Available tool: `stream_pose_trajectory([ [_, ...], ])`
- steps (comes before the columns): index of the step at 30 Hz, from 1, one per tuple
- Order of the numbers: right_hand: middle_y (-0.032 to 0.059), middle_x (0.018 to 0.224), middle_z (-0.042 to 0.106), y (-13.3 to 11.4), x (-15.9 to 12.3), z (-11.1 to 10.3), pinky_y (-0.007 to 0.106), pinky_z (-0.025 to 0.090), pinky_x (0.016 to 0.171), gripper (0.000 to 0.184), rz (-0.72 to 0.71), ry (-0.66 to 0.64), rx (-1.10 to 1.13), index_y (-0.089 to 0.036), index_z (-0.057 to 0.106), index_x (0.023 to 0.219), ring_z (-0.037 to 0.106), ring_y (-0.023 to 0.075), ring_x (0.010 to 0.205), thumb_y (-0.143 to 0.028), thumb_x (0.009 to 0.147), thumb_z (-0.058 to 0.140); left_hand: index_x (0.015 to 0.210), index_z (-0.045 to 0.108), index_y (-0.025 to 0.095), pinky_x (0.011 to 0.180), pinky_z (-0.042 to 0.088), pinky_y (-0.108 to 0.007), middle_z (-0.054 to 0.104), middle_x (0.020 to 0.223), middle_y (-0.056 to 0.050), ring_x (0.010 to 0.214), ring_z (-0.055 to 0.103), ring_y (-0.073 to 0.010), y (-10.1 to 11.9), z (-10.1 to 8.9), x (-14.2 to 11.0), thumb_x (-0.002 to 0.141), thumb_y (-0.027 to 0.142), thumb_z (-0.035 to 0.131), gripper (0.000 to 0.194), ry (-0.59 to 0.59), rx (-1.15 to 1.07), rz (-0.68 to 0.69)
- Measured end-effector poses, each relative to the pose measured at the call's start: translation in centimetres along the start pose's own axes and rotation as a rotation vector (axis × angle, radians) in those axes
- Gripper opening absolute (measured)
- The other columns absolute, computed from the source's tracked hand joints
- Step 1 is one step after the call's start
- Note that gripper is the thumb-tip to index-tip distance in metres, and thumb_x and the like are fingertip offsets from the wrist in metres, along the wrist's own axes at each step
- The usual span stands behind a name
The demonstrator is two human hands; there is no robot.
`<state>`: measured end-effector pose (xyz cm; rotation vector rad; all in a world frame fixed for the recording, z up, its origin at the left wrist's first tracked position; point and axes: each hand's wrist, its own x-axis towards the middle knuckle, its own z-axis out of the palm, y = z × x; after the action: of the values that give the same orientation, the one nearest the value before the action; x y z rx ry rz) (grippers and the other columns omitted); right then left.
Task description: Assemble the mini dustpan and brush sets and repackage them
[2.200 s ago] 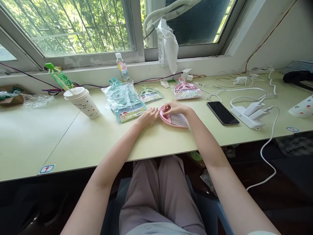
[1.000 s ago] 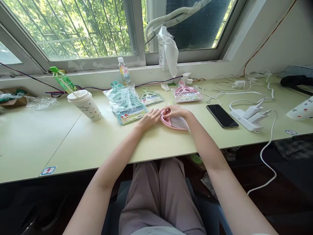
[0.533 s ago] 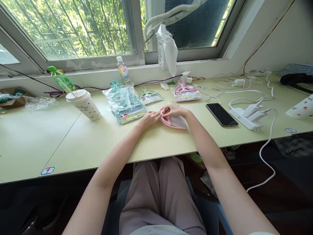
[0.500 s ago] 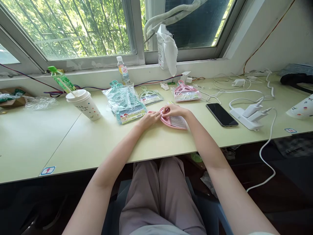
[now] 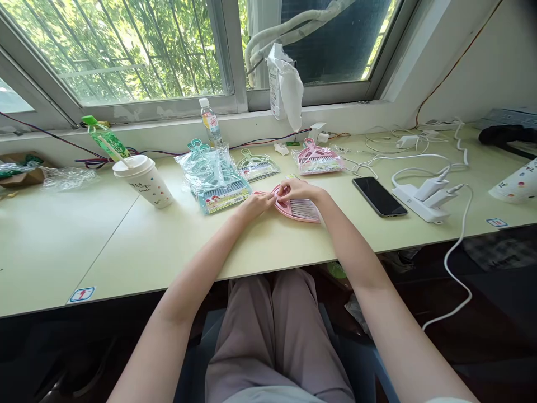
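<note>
A pink dustpan and brush set (image 5: 296,209) lies on the table in front of me, its pale bristles pointing right. My left hand (image 5: 258,205) is closed over its handle end. My right hand (image 5: 296,190) is bent over the same set, fingertips pinched together close to my left fingertips; whatever is in the pinch is too small to make out. Just left of my hands lie teal dustpan and brush sets (image 5: 216,176) in clear plastic bags. Behind are a bagged light green set (image 5: 257,167) and bagged pink sets (image 5: 319,158).
A lidded paper cup (image 5: 145,182) with a straw and a green-capped bottle (image 5: 107,140) stand at left. A clear bottle (image 5: 211,123) is by the window. To the right lie a phone (image 5: 378,196), a white power strip (image 5: 422,202) with cables, and another cup (image 5: 516,182).
</note>
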<state>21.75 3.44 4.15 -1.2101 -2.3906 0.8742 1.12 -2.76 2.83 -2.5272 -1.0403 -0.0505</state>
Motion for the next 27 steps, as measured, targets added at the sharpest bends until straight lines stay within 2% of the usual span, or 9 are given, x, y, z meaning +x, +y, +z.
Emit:
stream_pose_trajectory([
  [6, 0.0039, 0.088, 0.073, -0.1, -0.1, 0.0, 0.027, 0.043, 0.074, 0.022, -0.016, -0.006, 0.029, -0.018, 0.073, 0.073, 0.062, 0.0195, 0.086, -0.038, 0.064, 0.074, 0.119, 0.058, 0.015, 0.077, 0.049, -0.024, 0.07, 0.106, -0.01, 0.096, 0.069, -0.0159, -0.1, 0.9, 0.2, 0.094, 0.006, 0.043, 0.03, -0.001, -0.018, 0.015],
  [13, 0.0024, 0.083, 0.072, 0.0, -0.1, 0.3, 0.026, 0.043, 0.072, 0.018, -0.021, 0.006, 0.065, -0.018, 0.072, 0.073, 0.062, 0.0178, 0.082, -0.034, 0.066, 0.073, 0.117, 0.061, 0.017, 0.087, 0.053, -0.029, 0.069, 0.115, -0.011, 0.107, 0.068, -0.018, -0.9, 2.8, 0.0, 0.093, 0.006, 0.045, 0.03, 0.102, -0.117, 0.009],
  [15, 0.0022, 0.08, 0.071, 0.1, 0.0, 0.3, 0.026, 0.043, 0.07, 0.018, -0.052, 0.054, 0.098, -0.018, 0.071, 0.072, 0.061, 0.0165, 0.078, -0.035, 0.065, 0.073, 0.119, 0.062, 0.02, 0.096, 0.052, -0.035, 0.067, 0.122, -0.011, 0.116, 0.064, -0.0199, -1.3, 3.0, 0.0, 0.095, 0.009, 0.043, 0.033, 0.238, -0.239, -0.027],
  [17, 0.0022, 0.08, 0.07, 0.1, 0.2, 0.1, 0.027, 0.043, 0.069, 0.021, -0.1, 0.128, 0.164, -0.017, 0.07, 0.071, 0.06, 0.0151, 0.075, -0.036, 0.065, 0.075, 0.128, 0.058, 0.023, 0.11, 0.043, -0.044, 0.06, 0.135, -0.012, 0.13, 0.056, -0.0228, -1.4, 2.7, 0.1, 0.098, 0.015, 0.041, 0.036, 0.465, -0.383, -0.145],
  [19, 0.0026, 0.081, 0.069, 0.1, 0.6, -0.1, 0.027, 0.043, 0.068, 0.026, -0.136, 0.241, 0.249, -0.017, 0.068, 0.071, 0.059, 0.014, 0.072, -0.04, 0.064, 0.077, 0.141, 0.048, 0.026, 0.119, 0.031, -0.052, 0.048, 0.15, -0.013, 0.143, 0.042, -0.0265, -1.3, 2.1, 0.2, 0.098, 0.027, 0.046, 0.042, 0.714, -0.564, -0.308],
  [21, 0.0027, 0.08, 0.068, -0.1, 1.0, -0.2, 0.028, 0.044, 0.067, 0.03, -0.146, 0.399, 0.315, -0.017, 0.066, 0.073, 0.057, 0.0136, 0.07, -0.044, 0.065, 0.078, 0.15, 0.033, 0.03, 0.12, 0.028, -0.053, 0.037, 0.158, -0.013, 0.146, 0.036, -0.0293, -1.1, 1.5, 0.4, 0.097, 0.042, 0.051, 0.058, 0.847, -0.833, -0.423],
  [24, 0.0029, 0.081, 0.067, -0.8, 1.4, 0.2, 0.029, 0.045, 0.067, 0.031, -0.141, 0.655, 0.307, -0.018, 0.065, 0.076, 0.058, 0.0146, 0.07, -0.046, 0.069, 0.076, 0.152, 0.028, 0.032, 0.113, 0.038, -0.052, 0.044, 0.153, -0.013, 0.138, 0.047, -0.0304, -0.4, 1.5, 0.8, 0.095, 0.057, 0.048, 0.065, 0.694, -1.321, -0.397],
  [26, 0.0039, 0.085, 0.068, -1.6, 1.5, 0.8, 0.03, 0.046, 0.07, 0.03, -0.121, 0.773, 0.247, -0.019, 0.064, 0.077, 0.06, 0.0159, 0.074, -0.046, 0.073, 0.075, 0.148, 0.038, 0.03, 0.111, 0.04, -0.051, 0.054, 0.143, -0.012, 0.132, 0.052, -0.0312, 0.0, 2.1, 1.2, 0.09, 0.059, 0.055, 0.067, 0.551, -1.506, -0.34],
  [27, 0.0044, 0.087, 0.069, -1.9, 1.5, 1.1, 0.03, 0.047, 0.071, 0.029, -0.107, 0.806, 0.214, -0.019, 0.065, 0.077, 0.061, 0.0166, 0.076, -0.047, 0.074, 0.074, 0.144, 0.044, 0.028, 0.111, 0.039, -0.05, 0.056, 0.14, -0.012, 0.132, 0.051, -0.0322, 0.1, 2.4, 1.4, 0.085, 0.057, 0.064, 0.069, 0.551, -1.531, -0.343],
])
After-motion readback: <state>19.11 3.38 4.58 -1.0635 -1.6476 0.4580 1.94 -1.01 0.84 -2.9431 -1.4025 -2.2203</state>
